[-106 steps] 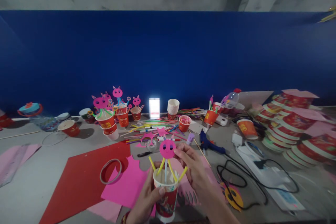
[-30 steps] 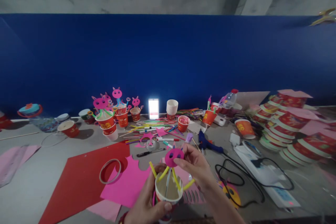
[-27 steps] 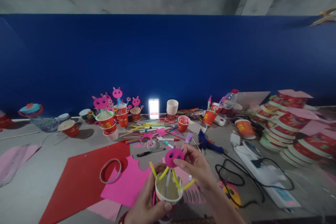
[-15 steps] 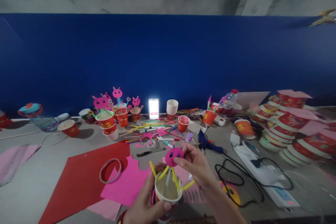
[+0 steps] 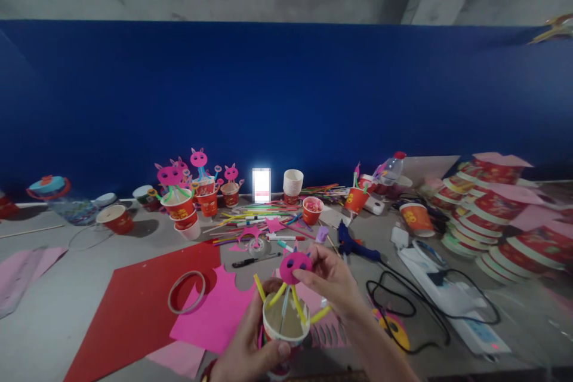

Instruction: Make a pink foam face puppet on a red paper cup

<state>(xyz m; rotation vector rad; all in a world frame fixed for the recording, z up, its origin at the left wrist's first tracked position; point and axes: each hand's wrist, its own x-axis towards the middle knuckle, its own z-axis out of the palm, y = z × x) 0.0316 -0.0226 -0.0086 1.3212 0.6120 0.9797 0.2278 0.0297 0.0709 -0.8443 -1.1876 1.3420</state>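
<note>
My left hand is wrapped round a paper cup near the table's front edge. A thin stick stands inside the cup, with bent yellow pipe cleaners reaching over its rim. At the top is a round pink paper head with ears and dark eyes. My right hand pinches the right side of this head between thumb and fingers. Under the hands lies light pink paper with cut slits.
Finished pink figures in cups stand at the back left. Red card and a tape ring lie left. To the right are a blue glue gun, a power strip, black cable and stacked red cups.
The view has shifted very slightly. Both hands keep their hold on the cup and the pink head, with hardly any movement.
</note>
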